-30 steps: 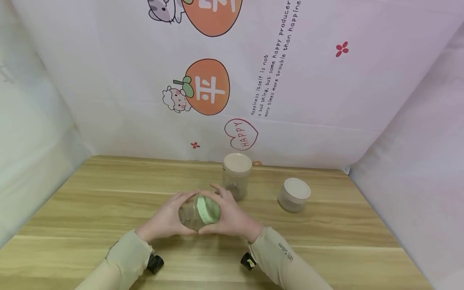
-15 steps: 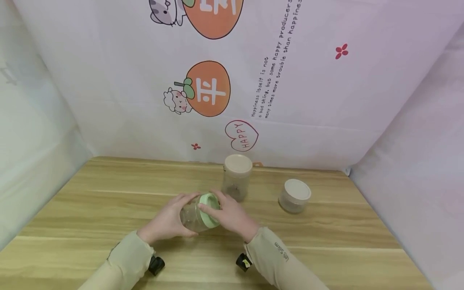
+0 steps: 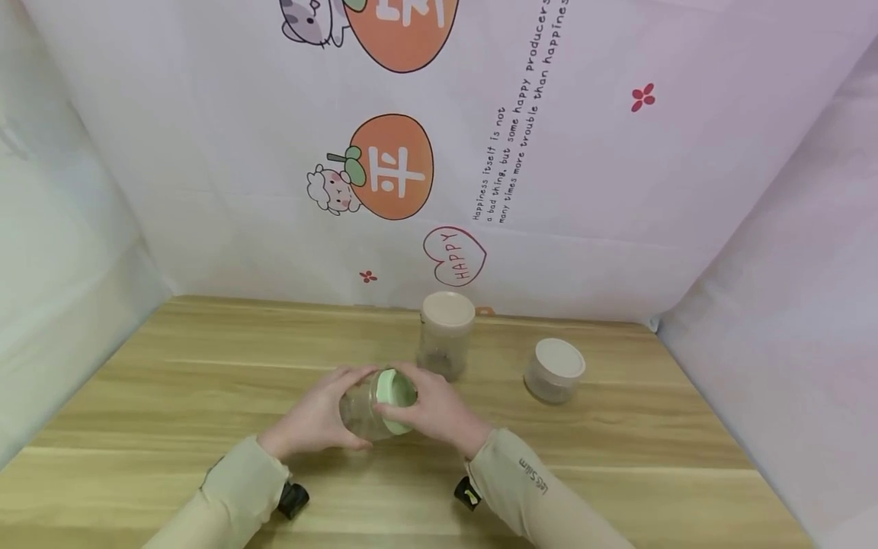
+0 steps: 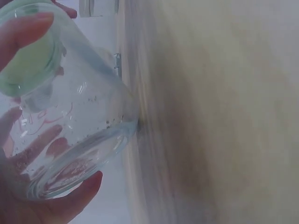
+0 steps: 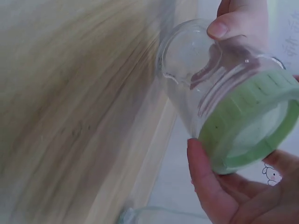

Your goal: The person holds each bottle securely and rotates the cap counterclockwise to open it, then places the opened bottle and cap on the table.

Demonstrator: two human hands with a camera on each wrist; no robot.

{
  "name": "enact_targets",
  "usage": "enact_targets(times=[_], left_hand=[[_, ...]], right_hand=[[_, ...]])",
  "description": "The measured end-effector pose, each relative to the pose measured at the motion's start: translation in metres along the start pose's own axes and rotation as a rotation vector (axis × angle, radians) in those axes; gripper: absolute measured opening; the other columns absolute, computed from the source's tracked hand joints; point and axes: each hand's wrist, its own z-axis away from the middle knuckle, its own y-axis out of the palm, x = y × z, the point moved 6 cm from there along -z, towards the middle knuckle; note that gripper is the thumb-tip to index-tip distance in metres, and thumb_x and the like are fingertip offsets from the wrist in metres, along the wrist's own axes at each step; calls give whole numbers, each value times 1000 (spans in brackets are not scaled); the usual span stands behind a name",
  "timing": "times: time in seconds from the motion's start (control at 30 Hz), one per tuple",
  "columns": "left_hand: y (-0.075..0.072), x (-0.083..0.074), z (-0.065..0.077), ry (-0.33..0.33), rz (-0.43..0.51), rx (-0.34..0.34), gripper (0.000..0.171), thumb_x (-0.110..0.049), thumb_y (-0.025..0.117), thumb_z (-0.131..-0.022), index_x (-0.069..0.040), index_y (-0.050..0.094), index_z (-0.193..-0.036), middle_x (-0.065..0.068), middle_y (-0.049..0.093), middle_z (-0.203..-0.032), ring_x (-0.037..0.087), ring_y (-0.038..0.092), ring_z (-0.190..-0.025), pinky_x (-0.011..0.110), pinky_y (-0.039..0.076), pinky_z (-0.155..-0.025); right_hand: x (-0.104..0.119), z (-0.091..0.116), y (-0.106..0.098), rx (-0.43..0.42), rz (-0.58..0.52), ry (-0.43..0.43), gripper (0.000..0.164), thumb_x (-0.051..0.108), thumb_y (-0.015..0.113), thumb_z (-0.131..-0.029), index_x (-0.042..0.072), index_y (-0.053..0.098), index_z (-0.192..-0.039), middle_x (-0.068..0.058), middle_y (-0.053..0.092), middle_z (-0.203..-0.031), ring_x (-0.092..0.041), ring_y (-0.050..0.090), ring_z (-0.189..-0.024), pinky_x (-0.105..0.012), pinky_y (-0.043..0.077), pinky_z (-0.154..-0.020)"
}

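Observation:
Both hands hold a clear jar (image 3: 358, 410) with a pale green ribbed screw lid (image 5: 247, 114) above the wooden table, tipped over so that the lid faces right. My left hand (image 3: 317, 418) grips the jar's body, thumb on the near side and fingers on the far side. Around the lid's rim curl the thumb and fingers of my right hand (image 3: 442, 412). In the left wrist view, the bottom edge of the jar (image 4: 88, 109) shows close over the table. The lid is on the jar's mouth.
A tall clear jar with a beige lid (image 3: 447, 311) stands just behind the right hand. Farther right is a short jar (image 3: 555, 370) with a similar lid. The wooden table (image 3: 206, 366) ends at a printed cloth backdrop (image 3: 569, 183).
My right hand has shifted its hold on the lid: its fingers opened and turned around the rim, then closed again. The left hand and the jar stay nearly in place.

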Motion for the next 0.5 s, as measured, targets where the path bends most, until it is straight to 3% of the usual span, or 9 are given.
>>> enact_targets(times=[0.2,0.37,0.5], left_hand=[[0,1,1,32,13,18,102,-24,92,-52,-15,42,-140,7,53,-121,28,53,-107,46,50,-84],[-3,1,0,40,16,22,102,-25,92,-52,-12,42,-141,7,53,-122,28,53,-108,46,49,-86],[-5,2,-3,35,-7,31,103,-26,91,-53,-11,41,-141,9,53,-124,28,53,-110,49,49,-89]], right_hand=[[5,2,0,43,41,-86,61,41,74,-78,22,53,-131,3,60,-123,-15,57,-104,-30,49,-84],[9,5,-1,29,121,-132,68,41,75,-76,24,48,-136,-1,56,-130,-19,56,-109,-37,50,-87],[14,7,-2,-5,231,-222,73,41,77,-75,24,46,-138,-7,54,-129,-24,57,-109,-42,51,-88]])
